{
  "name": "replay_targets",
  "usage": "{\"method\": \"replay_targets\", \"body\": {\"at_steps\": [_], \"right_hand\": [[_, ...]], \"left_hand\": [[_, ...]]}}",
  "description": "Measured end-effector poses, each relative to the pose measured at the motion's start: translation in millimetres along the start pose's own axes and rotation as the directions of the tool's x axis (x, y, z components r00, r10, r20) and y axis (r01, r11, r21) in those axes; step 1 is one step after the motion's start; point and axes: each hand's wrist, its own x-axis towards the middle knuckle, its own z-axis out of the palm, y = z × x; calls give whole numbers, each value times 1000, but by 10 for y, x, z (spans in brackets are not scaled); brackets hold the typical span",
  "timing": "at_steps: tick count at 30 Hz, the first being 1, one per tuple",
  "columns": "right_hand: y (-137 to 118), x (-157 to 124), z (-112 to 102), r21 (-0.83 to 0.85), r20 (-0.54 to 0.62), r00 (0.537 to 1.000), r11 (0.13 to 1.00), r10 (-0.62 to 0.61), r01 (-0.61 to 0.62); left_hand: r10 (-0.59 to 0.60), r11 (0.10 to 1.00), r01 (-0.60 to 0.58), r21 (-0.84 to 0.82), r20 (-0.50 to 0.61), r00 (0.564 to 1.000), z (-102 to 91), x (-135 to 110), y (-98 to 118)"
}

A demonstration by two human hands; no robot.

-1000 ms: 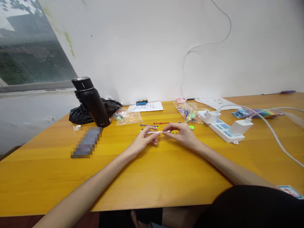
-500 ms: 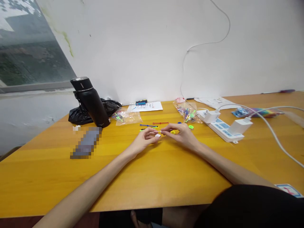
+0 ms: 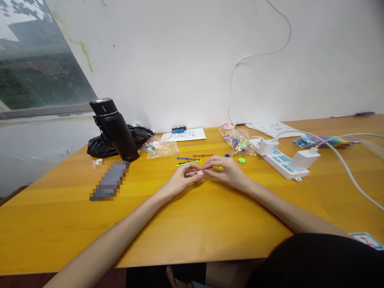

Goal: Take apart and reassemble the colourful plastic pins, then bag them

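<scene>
Head view shows two bare hands meeting just above a wooden surface [image 3: 192, 228]. The left hand [image 3: 179, 178] has its grip pinched on a thin white rod [image 3: 192, 173], which lies nearly level, its right end at the fingertips of the right hand [image 3: 226, 172]. A small white piece [image 3: 200, 172] sits at that end, between the two hands. The right hand's thumb and fingers are drawn together there, but the contact is too small to tell whether its grip is clamped on anything.

Just beyond the hands lie a red stick [image 3: 203, 155], a blue stick [image 3: 187, 159] and a yellow-green and black stick [image 3: 188, 163]. A yellow piece [image 3: 220, 168] shows partly behind the right hand; farther back are a blue disc [image 3: 227, 155] and a bright green disc [image 3: 241, 160]. Two clear plastic bags with coloured parts lie toward the wall, the left bag [image 3: 163, 149] well apart from the right bag [image 3: 237, 142]. To the right, a white power strip [image 3: 280, 164] carries two plugged-in white adapters. On the left, a black bottle [image 3: 115, 130] stands before a black plastic bag [image 3: 100, 146], with a pixelated dark object [image 3: 109, 180] lying nearer.
</scene>
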Motion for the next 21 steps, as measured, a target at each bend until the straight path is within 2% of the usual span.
{"method": "replay_targets", "body": {"at_steps": [6,17,21], "right_hand": [[47,-15,-4,-22,-9,1000,1000,-7,7],[-99,23,-58,11,152,987,999,49,-51],[-67,3,-31,-4,154,987,999,49,-49]], "left_hand": [[-16,1000,16,-6,10,1000,4,10,-28],[-4,999,4,-41,0,1000,6,9,-29],[-2,999,2,-40,3,1000,22,9,-15]]}}
